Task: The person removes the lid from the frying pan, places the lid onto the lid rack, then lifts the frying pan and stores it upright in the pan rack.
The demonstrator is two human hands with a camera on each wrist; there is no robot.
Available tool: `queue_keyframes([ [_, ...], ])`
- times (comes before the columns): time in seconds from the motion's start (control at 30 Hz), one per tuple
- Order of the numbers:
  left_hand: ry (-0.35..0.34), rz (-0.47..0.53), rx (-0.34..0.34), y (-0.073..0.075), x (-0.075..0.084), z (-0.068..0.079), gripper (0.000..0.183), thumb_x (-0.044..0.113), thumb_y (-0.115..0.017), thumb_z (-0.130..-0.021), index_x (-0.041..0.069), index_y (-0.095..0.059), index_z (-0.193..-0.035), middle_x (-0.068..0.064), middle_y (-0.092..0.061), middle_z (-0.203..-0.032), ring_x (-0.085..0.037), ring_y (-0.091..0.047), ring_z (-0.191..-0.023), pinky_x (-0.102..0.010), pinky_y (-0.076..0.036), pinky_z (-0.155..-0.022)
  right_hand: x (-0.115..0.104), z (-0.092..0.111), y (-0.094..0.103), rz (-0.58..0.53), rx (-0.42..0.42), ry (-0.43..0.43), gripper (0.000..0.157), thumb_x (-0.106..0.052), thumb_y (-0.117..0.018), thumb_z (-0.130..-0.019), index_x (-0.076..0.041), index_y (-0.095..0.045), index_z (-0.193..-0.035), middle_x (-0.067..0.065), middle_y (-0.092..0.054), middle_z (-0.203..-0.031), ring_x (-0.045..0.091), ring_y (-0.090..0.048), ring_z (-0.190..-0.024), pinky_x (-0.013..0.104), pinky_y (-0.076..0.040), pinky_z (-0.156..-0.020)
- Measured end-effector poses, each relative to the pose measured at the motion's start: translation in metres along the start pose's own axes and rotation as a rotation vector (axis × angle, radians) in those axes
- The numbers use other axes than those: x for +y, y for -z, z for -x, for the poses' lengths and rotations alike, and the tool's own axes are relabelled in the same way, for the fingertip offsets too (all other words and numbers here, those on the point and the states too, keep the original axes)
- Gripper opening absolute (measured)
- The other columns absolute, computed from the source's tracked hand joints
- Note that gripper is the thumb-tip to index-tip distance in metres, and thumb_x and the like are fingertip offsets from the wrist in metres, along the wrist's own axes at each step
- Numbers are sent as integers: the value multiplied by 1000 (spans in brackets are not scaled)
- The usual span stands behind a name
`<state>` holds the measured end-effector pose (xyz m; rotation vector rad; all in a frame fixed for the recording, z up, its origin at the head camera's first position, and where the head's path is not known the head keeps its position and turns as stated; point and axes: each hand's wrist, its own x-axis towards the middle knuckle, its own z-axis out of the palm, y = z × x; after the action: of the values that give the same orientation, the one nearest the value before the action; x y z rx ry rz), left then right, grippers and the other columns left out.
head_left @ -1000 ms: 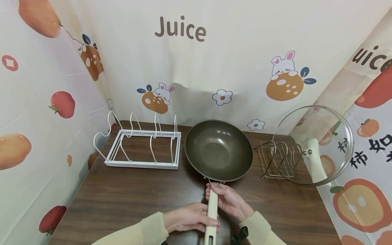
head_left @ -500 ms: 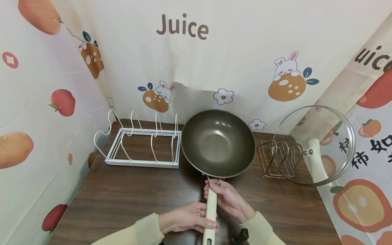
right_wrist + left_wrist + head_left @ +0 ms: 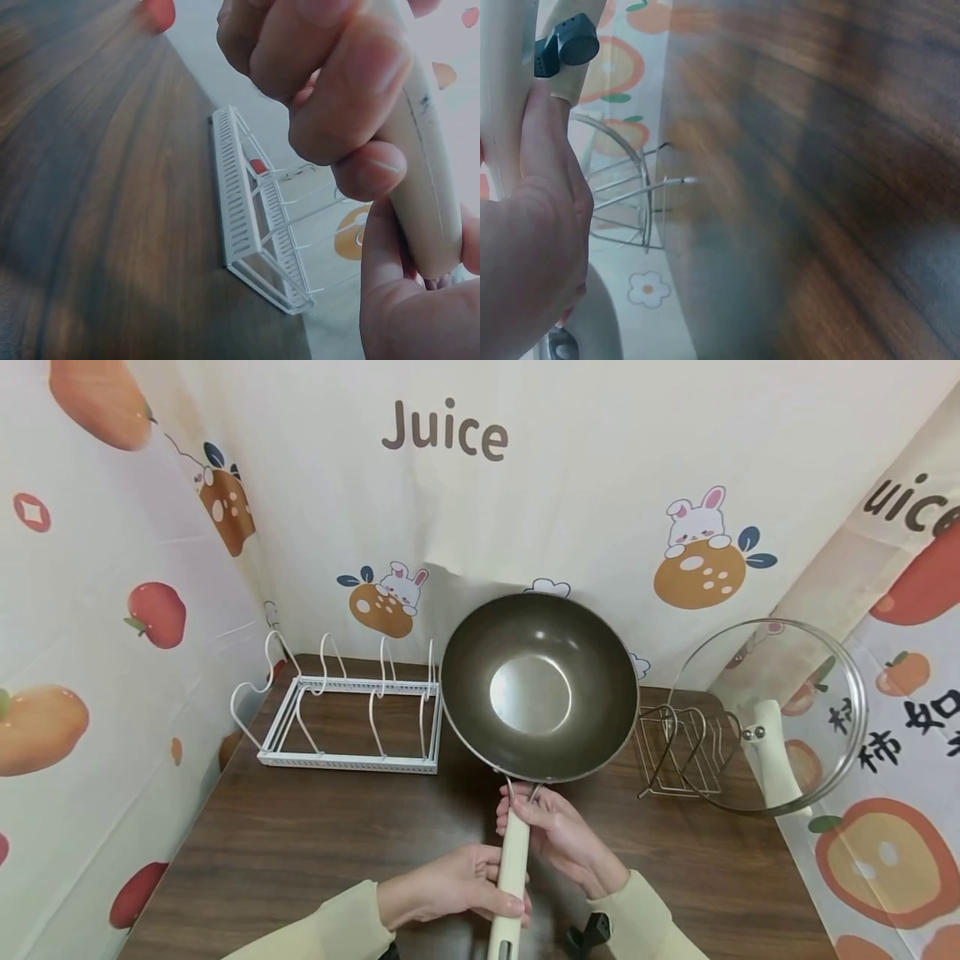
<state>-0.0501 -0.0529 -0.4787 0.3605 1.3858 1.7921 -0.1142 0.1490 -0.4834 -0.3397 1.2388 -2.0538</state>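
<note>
A dark wok with a cream handle is tilted in the middle of the head view, its inside facing me. My left hand grips the handle's lower half, thumb over the top and fingers underneath. Higher up, my right hand holds the handle near the metal neck, thumb on top. In the right wrist view, curled left fingers wrap the handle, with the right hand at its far end. The left wrist view shows part of the wok beyond the left hand.
To the left stands a white rack with several upright loops, close beside the wok. On the right, a wire rack holds a glass lid on edge. Everything stands on a brown wooden table before a printed cloth backdrop.
Both hands have raised and tilted the wok; its rim has risen up the head view and covers more of the backdrop. The handle has swung slightly left. The racks and lid stay put.
</note>
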Motion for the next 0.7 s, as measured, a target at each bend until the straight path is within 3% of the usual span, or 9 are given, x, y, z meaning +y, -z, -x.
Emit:
queue_keyframes([
  [0.17, -12, -3, 60, 0, 4, 3, 27, 6, -75, -93, -7, -63, -114, -30, -75, -107, -14, -77, -88, -34, -64, -84, -3, -5, 0, 1, -34, 18, 18, -7, -42, -109, -7, -52, -124, -4, -67, -107, 8, -68, -97, 24, -57, -95],
  [0.33, 0, 37, 86, 2, 4, 7, 32, 8, -76, -92, -2, -63, -120, -12, -78, -101, -13, -76, -88, -33, -64, -84, -4, -10, 0, -18, -77, 38, 20, -8, -41, -110, -7, -51, -127, -2, -65, -110, 9, -66, -100, 26, -57, -98],
  [0.43, 18, 104, 6, 7, 4, 8, 38, 13, -74, -94, -1, -59, -126, -2, -76, -103, -13, -76, -93, -34, -63, -88, -2, -12, -3, -58, -118, 53, 22, -9, -38, -111, -7, -49, -130, -3, -64, -112, 8, -65, -101, 26, -56, -100],
  [0.53, 25, 195, -132, 13, 3, 9, 41, 16, -71, -97, 1, -53, -131, 2, -74, -110, -13, -75, -102, -39, -61, -97, 0, -15, -6, -117, -174, 65, 23, -10, -36, -111, -8, -48, -131, -5, -64, -113, 7, -64, -103, 25, -55, -100],
  [0.7, -29, 326, -326, 25, -2, 12, 39, 25, -59, -106, 8, -47, -138, 6, -71, -120, -13, -71, -114, -40, -57, -104, 0, -20, -10, -196, -251, 85, 25, -10, -32, -112, -9, -46, -133, -6, -65, -113, 6, -64, -104, 23, -54, -101],
])
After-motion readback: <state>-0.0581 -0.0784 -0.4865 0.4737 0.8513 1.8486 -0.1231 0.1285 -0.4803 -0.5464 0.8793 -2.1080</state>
